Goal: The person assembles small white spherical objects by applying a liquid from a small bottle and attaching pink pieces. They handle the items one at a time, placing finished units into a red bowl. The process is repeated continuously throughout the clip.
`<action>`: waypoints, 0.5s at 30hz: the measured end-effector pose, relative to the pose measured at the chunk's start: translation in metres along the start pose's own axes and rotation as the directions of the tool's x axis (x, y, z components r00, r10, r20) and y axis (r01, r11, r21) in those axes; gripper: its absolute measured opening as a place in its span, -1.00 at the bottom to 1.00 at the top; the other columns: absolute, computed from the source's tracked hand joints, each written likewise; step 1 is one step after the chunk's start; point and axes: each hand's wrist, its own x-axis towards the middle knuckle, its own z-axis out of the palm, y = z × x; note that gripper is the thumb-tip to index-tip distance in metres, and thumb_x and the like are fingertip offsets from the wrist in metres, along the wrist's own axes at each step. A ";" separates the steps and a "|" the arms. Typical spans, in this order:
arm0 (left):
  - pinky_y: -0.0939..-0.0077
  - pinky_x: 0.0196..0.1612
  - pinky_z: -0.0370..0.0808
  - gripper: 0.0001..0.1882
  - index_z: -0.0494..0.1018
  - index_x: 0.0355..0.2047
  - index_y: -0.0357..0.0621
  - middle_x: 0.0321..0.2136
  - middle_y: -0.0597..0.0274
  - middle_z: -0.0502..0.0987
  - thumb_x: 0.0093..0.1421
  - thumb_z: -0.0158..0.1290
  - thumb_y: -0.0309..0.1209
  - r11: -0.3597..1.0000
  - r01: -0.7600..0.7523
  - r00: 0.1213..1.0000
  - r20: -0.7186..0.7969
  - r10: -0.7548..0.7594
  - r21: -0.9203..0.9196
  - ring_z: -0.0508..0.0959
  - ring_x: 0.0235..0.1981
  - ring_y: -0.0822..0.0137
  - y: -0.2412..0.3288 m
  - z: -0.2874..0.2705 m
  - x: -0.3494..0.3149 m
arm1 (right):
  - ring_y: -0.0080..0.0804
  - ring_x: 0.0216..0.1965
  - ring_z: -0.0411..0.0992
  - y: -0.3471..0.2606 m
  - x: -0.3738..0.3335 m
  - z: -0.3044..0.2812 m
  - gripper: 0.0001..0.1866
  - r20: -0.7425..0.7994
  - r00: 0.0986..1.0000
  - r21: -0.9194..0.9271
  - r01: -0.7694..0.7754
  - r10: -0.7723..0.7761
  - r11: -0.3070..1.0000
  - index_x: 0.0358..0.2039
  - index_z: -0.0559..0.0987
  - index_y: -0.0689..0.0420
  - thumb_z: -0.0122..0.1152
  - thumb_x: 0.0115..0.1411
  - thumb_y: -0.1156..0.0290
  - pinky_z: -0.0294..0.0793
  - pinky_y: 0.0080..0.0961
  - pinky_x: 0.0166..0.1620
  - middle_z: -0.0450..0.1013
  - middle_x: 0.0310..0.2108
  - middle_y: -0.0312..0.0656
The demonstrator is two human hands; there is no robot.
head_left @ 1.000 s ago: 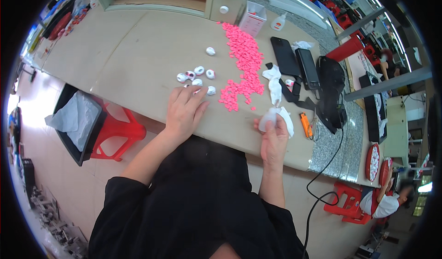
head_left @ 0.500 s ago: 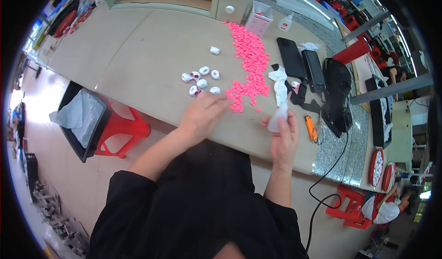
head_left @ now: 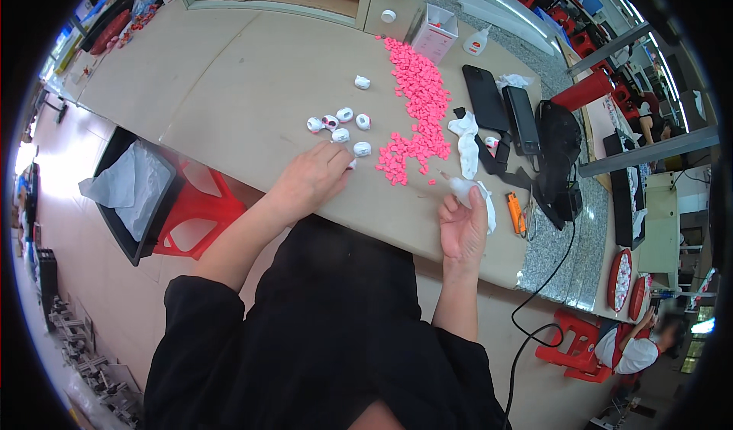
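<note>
Just off the near-right end of the strewn pink pieces point(head_left: 418, 94), a white squeeze bottle point(head_left: 460, 189) is pinched by the fingers of the right hand point(head_left: 464, 233). Left of those pieces, round white pieces point(head_left: 340, 135) are grouped on the tabletop point(head_left: 221, 101); beside them the left hand's point(head_left: 308, 182) fingers are bent together, though whether one is gripped cannot be told.
</note>
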 end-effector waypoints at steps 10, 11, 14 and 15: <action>0.60 -0.35 0.49 -0.75 0.31 -0.18 -0.25 -0.35 0.21 0.43 0.11 0.03 -0.53 -0.283 0.335 0.866 0.412 -0.283 -0.899 0.49 -0.38 0.44 0.044 0.050 0.015 | -0.59 -0.51 0.28 -0.009 0.020 0.013 -0.79 0.156 0.966 -0.210 0.238 -0.208 0.948 -0.29 0.37 0.21 0.14 0.05 0.48 0.21 -0.67 -0.49 0.34 -0.45 -0.25; 0.59 -0.34 0.49 -0.75 0.30 -0.19 -0.25 -0.35 0.21 0.43 0.10 0.03 -0.55 -0.224 0.333 0.875 0.388 -0.290 -0.916 0.49 -0.37 0.43 0.043 0.052 0.016 | -0.58 -0.50 0.29 -0.008 0.019 0.013 -0.79 0.146 0.967 -0.222 0.237 -0.209 0.946 -0.29 0.37 0.22 0.13 0.05 0.49 0.22 -0.66 -0.48 0.33 -0.45 -0.25; 0.58 -0.31 0.48 -0.73 0.30 -0.18 -0.26 -0.34 0.19 0.44 0.08 0.03 -0.59 -0.183 0.259 0.892 0.307 -0.331 -0.948 0.50 -0.34 0.41 0.046 0.055 0.013 | -0.54 -0.49 0.29 -0.002 0.013 0.014 -0.78 0.131 0.963 -0.232 0.261 -0.236 0.937 -0.27 0.35 0.22 0.12 0.07 0.48 0.24 -0.64 -0.49 0.32 -0.42 -0.22; 0.58 -0.30 0.48 -0.72 0.31 -0.18 -0.27 -0.33 0.19 0.44 0.08 0.03 -0.60 -0.192 0.224 0.894 0.280 -0.349 -0.955 0.50 -0.33 0.40 0.047 0.055 0.011 | -0.52 -0.49 0.29 0.000 0.012 0.014 -0.77 0.127 0.960 -0.232 0.273 -0.249 0.934 -0.27 0.35 0.23 0.11 0.08 0.46 0.24 -0.64 -0.49 0.32 -0.41 -0.21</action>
